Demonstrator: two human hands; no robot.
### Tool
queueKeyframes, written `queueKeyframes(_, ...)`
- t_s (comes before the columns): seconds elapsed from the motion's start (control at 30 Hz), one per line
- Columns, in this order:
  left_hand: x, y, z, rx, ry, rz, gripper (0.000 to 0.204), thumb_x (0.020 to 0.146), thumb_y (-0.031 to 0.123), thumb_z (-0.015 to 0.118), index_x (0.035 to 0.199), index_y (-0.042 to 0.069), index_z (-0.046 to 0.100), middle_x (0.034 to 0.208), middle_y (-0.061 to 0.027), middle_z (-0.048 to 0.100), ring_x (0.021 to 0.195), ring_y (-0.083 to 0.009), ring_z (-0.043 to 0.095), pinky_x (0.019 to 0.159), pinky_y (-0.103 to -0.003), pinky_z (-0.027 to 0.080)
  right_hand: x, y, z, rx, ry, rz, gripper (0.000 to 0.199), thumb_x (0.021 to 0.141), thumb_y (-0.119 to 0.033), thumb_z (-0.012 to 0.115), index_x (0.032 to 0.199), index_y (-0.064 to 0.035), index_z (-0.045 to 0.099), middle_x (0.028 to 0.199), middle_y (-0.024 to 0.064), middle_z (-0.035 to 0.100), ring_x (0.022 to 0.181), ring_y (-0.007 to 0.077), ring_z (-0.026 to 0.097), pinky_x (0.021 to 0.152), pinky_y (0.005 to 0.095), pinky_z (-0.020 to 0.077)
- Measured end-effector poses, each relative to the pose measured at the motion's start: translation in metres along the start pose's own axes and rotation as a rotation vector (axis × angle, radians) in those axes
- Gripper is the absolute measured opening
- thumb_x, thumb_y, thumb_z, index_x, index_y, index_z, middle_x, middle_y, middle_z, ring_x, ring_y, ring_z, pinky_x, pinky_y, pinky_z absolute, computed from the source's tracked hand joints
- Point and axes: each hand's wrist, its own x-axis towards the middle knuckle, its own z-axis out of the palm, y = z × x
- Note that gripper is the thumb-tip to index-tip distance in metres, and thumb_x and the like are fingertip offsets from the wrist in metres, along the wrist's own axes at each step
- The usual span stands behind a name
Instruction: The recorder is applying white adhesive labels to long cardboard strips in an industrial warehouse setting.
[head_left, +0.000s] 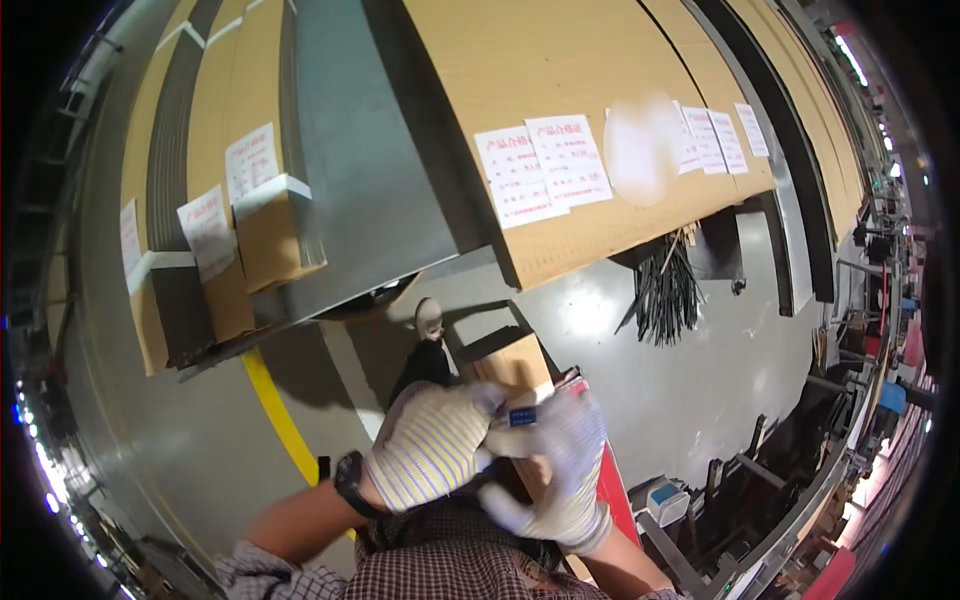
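Looking first at a small blue tag (523,415), right between the two hands and just over a long brown box (518,366). Hard to say if stuck to something or pinched loose, way too much blur there. Got the left hand (432,445) curled in from one side, fingers close to the tag, and the right hand (568,455) bent in from the other. Can't tell for either one if gripping or only touching. Probably brought together over the box to work close to the body, with an easy look straight down. Wearing striped knit gloves (440,462) on both, likely against rough edges, plus a watch (350,482) on the left wrist. Got a red panel (614,500) along the box's right side. Further out, see a shoe (428,318), then a big cardboard stack (560,60) ahead and banded bundles (285,245) off left. Check the slips (568,160) near the closest edges, presumably put there for easy reading. Noticing black strips (665,295) fanned out by the stack, and a yellow line (283,420) on the floor, maybe to mark off a walkway.
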Motion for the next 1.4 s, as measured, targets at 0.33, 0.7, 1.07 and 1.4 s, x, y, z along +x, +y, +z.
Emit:
queueKeyframes(0.33,0.072,-0.023,-0.013,0.691,0.137,0.649,0.031,0.087,0.02,0.056,0.112,0.004,0.063,0.117,-0.0119,0.063,0.124,-0.0311,0.056,0.112,-0.046,0.039,0.034,0.098,-0.024,-0.105,-0.495,0.306,0.016,0.08,-0.018,0.067,0.094,-0.0133,0.074,0.087,0.0107,0.073,0.078,0.03,0.071,0.066,0.0425,0.0547)
queueKeyframes(0.7,0.073,0.081,0.115,0.645,-0.395,0.786,0.028,0.086,0.028,0.06,0.1,0.008,0.072,0.095,-0.0103,0.068,0.094,-0.0254,0.065,0.076,-0.043,0.045,-0.398,0.126,-0.058,-0.05,1.157,1.215,0.035,0.098,-0.001,0.053,0.132,0.0038,0.057,0.125,0.0105,0.065,0.109,0.0199,0.063,0.09,0.03,0.0506)
queueKeyframes(1.07,-0.007,0.117,0.208,0.621,-1.072,0.754,0.07,0.049,0.032,0.094,0.107,-0.002,0.073,0.102,-0.0174,0.073,0.096,-0.0336,0.07,0.082,-0.043,0.056,-0.55,-0.082,0.16,-0.108,1.498,1.652,0.06,0.093,-0.026,0.07,0.14,0.0029,0.047,0.129,0.0165,0.064,0.12,0.0235,0.061,0.105,0.0374,0.0459)
queueKeyframes(1.4,-0.158,-0.066,0.165,0.424,0.137,0.778,0.128,0.063,0.058,0.087,0.156,0.003,0.02,0.158,-0.0242,0.027,0.144,-0.0418,0.031,0.119,-0.049,0.027,-0.423,-0.072,0.213,0.86,1.069,0.858,0.069,0.088,-0.025,0.076,0.142,0.0024,0.042,0.133,0.0158,0.061,0.121,0.0233,0.06,0.106,0.0373,0.0452)
